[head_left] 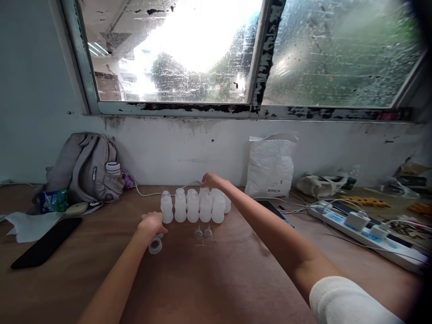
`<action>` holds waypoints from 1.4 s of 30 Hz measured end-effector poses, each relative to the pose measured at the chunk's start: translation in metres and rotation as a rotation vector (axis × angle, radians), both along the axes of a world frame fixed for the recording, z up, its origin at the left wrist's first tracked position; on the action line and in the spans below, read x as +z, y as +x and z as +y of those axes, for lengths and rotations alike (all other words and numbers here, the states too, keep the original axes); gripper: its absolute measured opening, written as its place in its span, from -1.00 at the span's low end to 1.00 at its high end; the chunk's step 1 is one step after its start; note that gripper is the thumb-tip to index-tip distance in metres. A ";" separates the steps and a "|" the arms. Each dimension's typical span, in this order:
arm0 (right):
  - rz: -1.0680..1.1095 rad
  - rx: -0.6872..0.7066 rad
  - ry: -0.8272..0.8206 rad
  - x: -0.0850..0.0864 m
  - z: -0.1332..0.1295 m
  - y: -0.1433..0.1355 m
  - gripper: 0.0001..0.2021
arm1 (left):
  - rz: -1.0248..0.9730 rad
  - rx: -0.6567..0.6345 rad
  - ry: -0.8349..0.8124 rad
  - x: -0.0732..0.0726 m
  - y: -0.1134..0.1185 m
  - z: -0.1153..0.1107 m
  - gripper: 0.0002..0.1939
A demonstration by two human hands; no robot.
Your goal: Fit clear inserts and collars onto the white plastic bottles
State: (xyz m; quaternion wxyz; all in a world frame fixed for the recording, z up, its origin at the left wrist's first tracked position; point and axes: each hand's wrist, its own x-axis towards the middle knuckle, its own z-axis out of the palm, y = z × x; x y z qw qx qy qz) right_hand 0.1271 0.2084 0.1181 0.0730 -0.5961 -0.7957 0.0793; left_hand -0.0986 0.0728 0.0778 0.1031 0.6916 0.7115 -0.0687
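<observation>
Several frosted white bottles (192,206) stand in a row on the brown table, with more behind them at the right end. My right hand (212,180) is over the rear bottles, its fingers pinched together; what they hold is too small to name. At the row's left end, my left hand (153,223) is low to the table, its fingertips by a ring partly hidden under them. A white ring (155,245) lies just in front of that hand. Two clear nipples (203,232) rest side by side in front of the bottles.
A grey backpack (89,168) and a black flat object (47,243) are on the left. Behind on the right stands a white bag (270,166). A phone (275,212), cables and a white power strip (367,234) lie to the right.
</observation>
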 end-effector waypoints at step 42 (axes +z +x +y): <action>0.251 0.115 0.412 -0.149 -0.135 0.033 -0.90 | -0.682 -0.539 0.558 -0.076 0.073 -0.006 -0.71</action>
